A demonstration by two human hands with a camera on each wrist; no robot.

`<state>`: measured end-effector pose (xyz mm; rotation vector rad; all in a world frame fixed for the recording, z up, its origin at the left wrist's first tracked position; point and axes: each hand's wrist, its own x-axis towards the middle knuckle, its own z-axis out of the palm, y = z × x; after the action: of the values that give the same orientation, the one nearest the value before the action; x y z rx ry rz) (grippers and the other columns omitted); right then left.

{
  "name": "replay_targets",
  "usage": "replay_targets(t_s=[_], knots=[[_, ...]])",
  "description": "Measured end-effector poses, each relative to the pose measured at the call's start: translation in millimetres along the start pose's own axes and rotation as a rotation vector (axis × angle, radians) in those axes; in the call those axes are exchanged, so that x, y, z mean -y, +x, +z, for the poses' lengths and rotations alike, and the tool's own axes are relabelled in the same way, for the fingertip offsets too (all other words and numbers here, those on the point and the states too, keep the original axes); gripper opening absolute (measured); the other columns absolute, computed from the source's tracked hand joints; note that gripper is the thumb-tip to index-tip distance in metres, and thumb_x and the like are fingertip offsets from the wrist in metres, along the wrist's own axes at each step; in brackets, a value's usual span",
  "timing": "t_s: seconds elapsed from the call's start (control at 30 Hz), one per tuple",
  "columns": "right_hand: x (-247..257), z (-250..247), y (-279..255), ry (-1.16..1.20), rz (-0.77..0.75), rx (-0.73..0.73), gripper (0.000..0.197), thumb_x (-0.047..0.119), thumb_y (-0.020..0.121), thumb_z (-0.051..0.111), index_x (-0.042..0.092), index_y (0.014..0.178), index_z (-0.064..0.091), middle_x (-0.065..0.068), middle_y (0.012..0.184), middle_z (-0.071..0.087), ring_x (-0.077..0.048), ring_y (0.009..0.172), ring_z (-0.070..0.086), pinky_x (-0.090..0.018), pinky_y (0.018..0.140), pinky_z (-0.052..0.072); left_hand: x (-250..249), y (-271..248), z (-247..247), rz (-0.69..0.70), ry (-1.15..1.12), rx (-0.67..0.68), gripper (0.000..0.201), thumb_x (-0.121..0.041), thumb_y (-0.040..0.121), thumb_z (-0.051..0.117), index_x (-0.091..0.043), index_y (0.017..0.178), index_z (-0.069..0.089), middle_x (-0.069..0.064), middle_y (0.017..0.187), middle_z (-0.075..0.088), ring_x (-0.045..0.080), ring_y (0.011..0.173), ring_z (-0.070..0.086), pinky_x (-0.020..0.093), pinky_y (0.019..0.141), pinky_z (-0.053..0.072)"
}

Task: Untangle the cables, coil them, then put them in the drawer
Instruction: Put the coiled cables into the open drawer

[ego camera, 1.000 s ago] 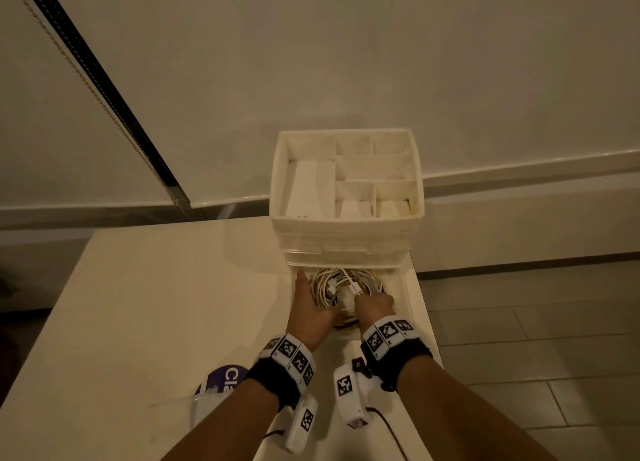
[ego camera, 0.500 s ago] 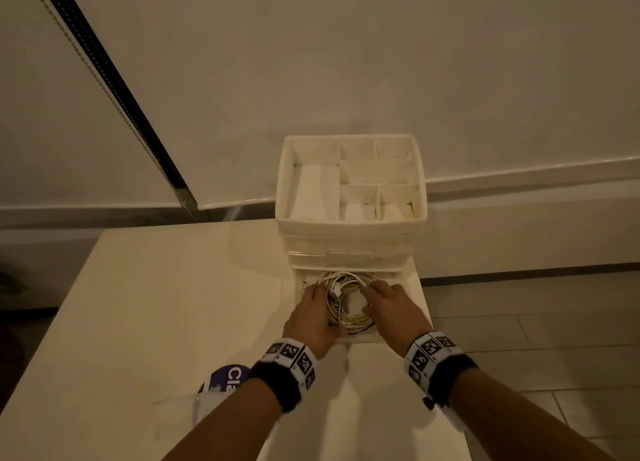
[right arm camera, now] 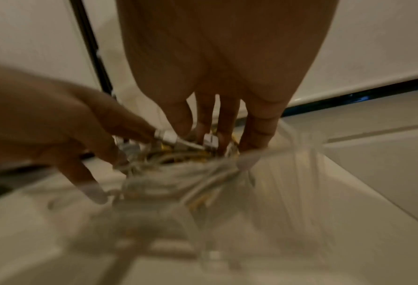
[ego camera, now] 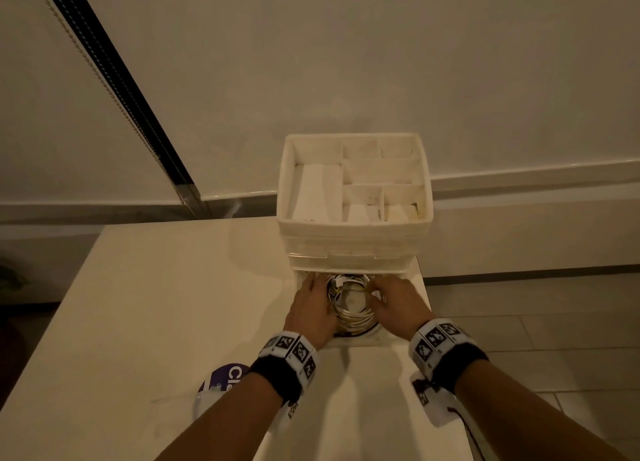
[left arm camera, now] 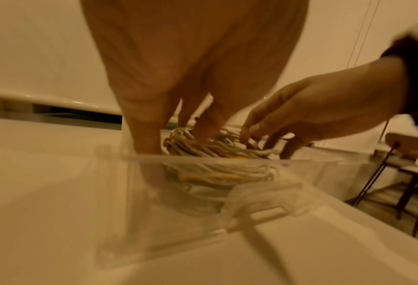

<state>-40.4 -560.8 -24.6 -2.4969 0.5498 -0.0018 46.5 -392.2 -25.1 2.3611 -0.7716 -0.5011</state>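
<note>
A coil of white and yellow cables (ego camera: 351, 310) lies in the open bottom drawer (ego camera: 360, 340) of a white drawer unit (ego camera: 353, 249). My left hand (ego camera: 310, 308) is at the coil's left side, my right hand (ego camera: 394, 301) at its right. In the left wrist view the left hand (left arm camera: 178, 123) points its straight fingers down onto the coil (left arm camera: 215, 150), behind the drawer's clear front wall (left arm camera: 178, 192). In the right wrist view the right hand (right arm camera: 215, 119) presses extended fingers into the coil (right arm camera: 178, 164), beside a white connector (right arm camera: 168, 137). Neither hand's fingers wrap round the cables.
The unit stands at the far right of a white table (ego camera: 156, 305), with a divided organiser tray (ego camera: 353, 176) on top. A purple-labelled item (ego camera: 225, 377) lies by my left forearm. The table's right edge drops to tiled floor (ego camera: 536, 339) beside the drawer.
My right hand has moved off the top of the coil to its right side. Both hands have slid further into the drawer, and the coil sits lower in it.
</note>
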Motion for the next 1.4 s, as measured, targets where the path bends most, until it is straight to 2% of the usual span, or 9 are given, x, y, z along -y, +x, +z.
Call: replay_targets(t_s=[0.1,0.3,0.53,0.67,0.77,0.93,1.0,1.1,1.4], knots=[[-2.1,-10.0,-1.4,-0.145,-0.058,-0.156,0.023,0.012,0.089,0.053,0.017,0.108,0.066,-0.008,0.1,0.062,-0.03,0.094,0.054,-0.037,0.079,0.046,6.7,-4.8,-4.3,-0.007,0.06,-0.166,0.026,-0.017,0.093,0.054,-0.009,0.117,0.059,0.009,0.122,0.052,0.029,0.108,0.056,0.038,0.091,0.047],[11.3,7.1,-18.2,-0.494,0.075,0.047,0.064,0.007,0.084,0.045,0.022,0.145,0.029,0.0,0.126,0.055,-0.027,0.118,0.044,-0.05,0.1,0.027,2.1,0.3,5.2,-0.07,0.14,0.05,0.054,-0.03,0.09,0.061,-0.02,0.139,0.041,0.002,0.138,0.043,0.028,0.118,0.055,0.043,0.092,0.05],[8.4,-6.1,-14.1,-0.445,0.083,0.19,0.047,0.029,0.093,0.044,0.025,0.139,0.039,0.004,0.137,0.051,-0.023,0.131,0.039,-0.057,0.111,0.014,8.3,9.3,-9.2,-0.051,0.036,0.263,0.084,-0.008,0.089,0.055,-0.023,0.157,0.008,0.002,0.166,-0.003,0.028,0.149,0.022,0.036,0.119,0.024],[-12.2,-18.3,-17.8,-0.256,-0.083,-0.122,0.03,0.008,0.085,0.06,0.02,0.112,0.066,-0.003,0.106,0.068,-0.031,0.104,0.06,-0.046,0.094,0.038,6.3,0.1,-23.6,0.012,-0.007,0.005,0.064,-0.005,0.086,0.056,-0.021,0.146,0.041,0.006,0.152,0.04,0.027,0.137,0.042,0.037,0.111,0.038],[-24.9,-20.6,-19.1,0.19,0.157,-0.336,0.032,0.004,0.084,0.065,0.008,0.116,0.06,-0.009,0.107,0.062,-0.031,0.097,0.059,-0.033,0.082,0.043,20.1,10.1,-41.4,-0.146,-0.035,-0.274,0.052,-0.013,0.085,0.066,-0.014,0.134,0.048,0.009,0.131,0.053,0.029,0.122,0.048,0.037,0.099,0.042],[-31.3,-15.1,-7.8,0.462,0.422,-0.032,0.072,0.013,0.078,0.074,0.015,0.14,0.037,-0.006,0.133,0.054,-0.029,0.119,0.054,-0.049,0.095,0.05,39.0,27.9,-50.7,-0.338,-0.32,0.066,0.112,-0.012,0.077,0.079,-0.025,0.156,0.001,0.012,0.158,0.026,0.03,0.143,0.031,0.038,0.111,0.035],[-32.6,-11.4,-6.0,0.402,0.402,-0.055,0.063,0.011,0.079,0.071,0.016,0.136,0.045,-0.005,0.133,0.057,-0.027,0.118,0.055,-0.044,0.097,0.048,37.0,25.4,-45.8,-0.284,-0.266,0.108,0.104,-0.007,0.077,0.072,-0.031,0.156,0.008,0.01,0.153,0.039,0.028,0.137,0.042,0.029,0.106,0.037],[-31.5,-7.6,-6.4,0.427,0.388,-0.16,0.054,0.0,0.08,0.063,0.014,0.131,0.05,-0.008,0.129,0.06,-0.028,0.117,0.057,-0.036,0.096,0.045,35.4,21.5,-40.2,-0.26,-0.224,0.106,0.099,-0.016,0.065,0.055,-0.047,0.15,0.016,0.006,0.133,0.06,0.029,0.111,0.061,0.04,0.095,0.052],[-30.5,-1.6,-3.4,0.697,0.423,-0.249,0.059,-0.019,0.078,0.042,0.007,0.131,0.046,-0.012,0.131,0.058,-0.029,0.103,0.06,-0.037,0.091,0.047,41.7,20.3,-23.0,-0.247,-0.248,0.046,0.099,0.001,0.07,0.055,-0.042,0.152,0.022,0.002,0.114,0.068,0.022,0.081,0.065,0.024,0.07,0.048]])
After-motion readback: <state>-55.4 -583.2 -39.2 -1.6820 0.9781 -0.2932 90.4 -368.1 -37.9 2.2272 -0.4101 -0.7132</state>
